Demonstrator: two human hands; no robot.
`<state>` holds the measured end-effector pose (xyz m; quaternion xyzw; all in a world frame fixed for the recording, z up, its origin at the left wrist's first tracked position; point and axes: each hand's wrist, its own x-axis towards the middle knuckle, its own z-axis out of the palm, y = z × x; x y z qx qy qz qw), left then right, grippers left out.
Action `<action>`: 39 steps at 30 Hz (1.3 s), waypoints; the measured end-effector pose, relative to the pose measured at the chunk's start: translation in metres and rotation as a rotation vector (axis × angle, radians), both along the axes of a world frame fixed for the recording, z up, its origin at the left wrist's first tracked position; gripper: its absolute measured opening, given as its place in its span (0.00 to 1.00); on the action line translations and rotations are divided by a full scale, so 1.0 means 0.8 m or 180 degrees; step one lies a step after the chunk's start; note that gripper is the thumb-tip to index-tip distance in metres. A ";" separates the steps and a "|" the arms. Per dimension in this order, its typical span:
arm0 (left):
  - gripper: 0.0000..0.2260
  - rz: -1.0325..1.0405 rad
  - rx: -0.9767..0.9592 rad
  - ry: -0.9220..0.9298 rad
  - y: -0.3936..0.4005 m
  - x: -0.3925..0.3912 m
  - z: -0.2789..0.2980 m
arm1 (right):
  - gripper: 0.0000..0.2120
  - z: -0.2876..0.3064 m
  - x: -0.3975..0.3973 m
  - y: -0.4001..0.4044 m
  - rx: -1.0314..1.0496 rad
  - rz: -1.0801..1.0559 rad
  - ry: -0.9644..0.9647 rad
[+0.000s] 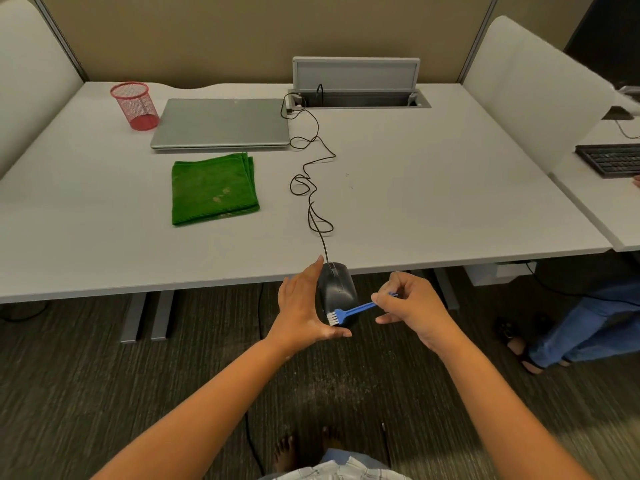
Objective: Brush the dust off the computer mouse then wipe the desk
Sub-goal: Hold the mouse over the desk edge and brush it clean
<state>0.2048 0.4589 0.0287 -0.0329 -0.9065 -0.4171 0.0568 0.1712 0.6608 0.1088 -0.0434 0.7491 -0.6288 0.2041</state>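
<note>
mouse: black computer mouse (337, 289), held in the air just off the near edge of the desk (433, 202), over the carpet, not resting on the desktop
left hand: left hand (303, 304) cups the mouse from its left side; fingers run along the side up toward the cable end, thumb wraps under the near end; firm hold, hand partly closed around the body
right hand: right hand (410, 308) pinches the brush handle between thumb and fingers; other fingers curled loosely, index sticking out below
brush: small blue brush (349, 311) with white bristles; bristles touch the near left part of the mouse top, handle angles up and right into the right hand
cable: black cable (313, 174) runs from the mouse front across the desk in loose loops to the open slot at the back
cloth: green cloth (214, 188), folded flat, on the desk left of the cable, just in front of the laptop, well apart from both hands; has a few pale stains
laptop: grey laptop (221, 123), lid closed, behind the cloth
cup: red mesh cup (135, 105), upright, just left of the laptop
slot: cable slot (356, 98) at the desk's back edge, lid flipped up
neighbour desk: black keyboard (611, 159) on it, far right, behind a white divider; someone's jeans leg and sandalled foot below
</note>
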 end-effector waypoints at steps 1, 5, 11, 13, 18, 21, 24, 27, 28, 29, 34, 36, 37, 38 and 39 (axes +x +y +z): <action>0.55 -0.0006 0.0008 -0.0005 -0.001 0.001 0.000 | 0.12 0.000 -0.001 0.002 0.0022 -0.0056 0.0000; 0.55 -0.0024 0.0009 -0.0040 -0.002 0.001 0.002 | 0.10 0.004 -0.014 0.019 -0.0086 -0.0469 -0.0184; 0.55 -0.0021 0.0004 -0.0025 -0.004 0.004 0.008 | 0.14 0.009 -0.030 0.026 -0.0354 -0.0783 -0.0428; 0.55 -0.0028 -0.0018 -0.0020 -0.003 0.005 0.009 | 0.14 0.008 -0.029 0.018 -0.0350 -0.0649 -0.0524; 0.55 -0.0029 -0.0022 0.0008 -0.002 0.003 0.011 | 0.13 0.007 -0.038 0.003 -0.0337 -0.0719 -0.0584; 0.55 -0.0034 -0.0046 0.0032 -0.003 0.003 0.012 | 0.14 0.011 -0.048 0.003 -0.0424 -0.0923 -0.0642; 0.55 -0.0019 -0.0050 0.0048 -0.002 0.002 0.012 | 0.15 0.013 -0.055 0.001 -0.0420 -0.0870 -0.0671; 0.55 -0.0035 -0.0033 0.0037 -0.001 0.001 0.011 | 0.13 0.013 -0.057 -0.005 -0.0267 -0.0800 -0.0669; 0.55 -0.0041 -0.0029 0.0032 -0.001 0.001 0.011 | 0.13 0.014 -0.059 -0.007 -0.0241 -0.0823 -0.0654; 0.55 -0.0045 -0.0032 0.0032 -0.002 0.001 0.011 | 0.12 0.014 -0.060 -0.008 -0.0242 -0.0863 -0.0645; 0.55 -0.0005 -0.0038 0.0033 -0.003 0.000 0.009 | 0.11 0.014 -0.068 -0.011 -0.0312 -0.0907 -0.0686; 0.55 0.0011 -0.0024 0.0032 -0.004 0.000 0.008 | 0.11 0.014 -0.069 -0.014 -0.0257 -0.0869 -0.0701; 0.55 0.0013 -0.0026 0.0026 -0.004 0.000 0.007 | 0.11 0.014 -0.070 -0.015 -0.0223 -0.0892 -0.0686; 0.55 0.0009 -0.0034 0.0021 -0.004 0.000 0.007 | 0.11 0.015 -0.072 -0.015 -0.0198 -0.0942 -0.0663; 0.55 0.0002 -0.0046 0.0022 -0.005 0.001 0.006 | 0.11 0.015 -0.074 -0.015 -0.0185 -0.1002 -0.0639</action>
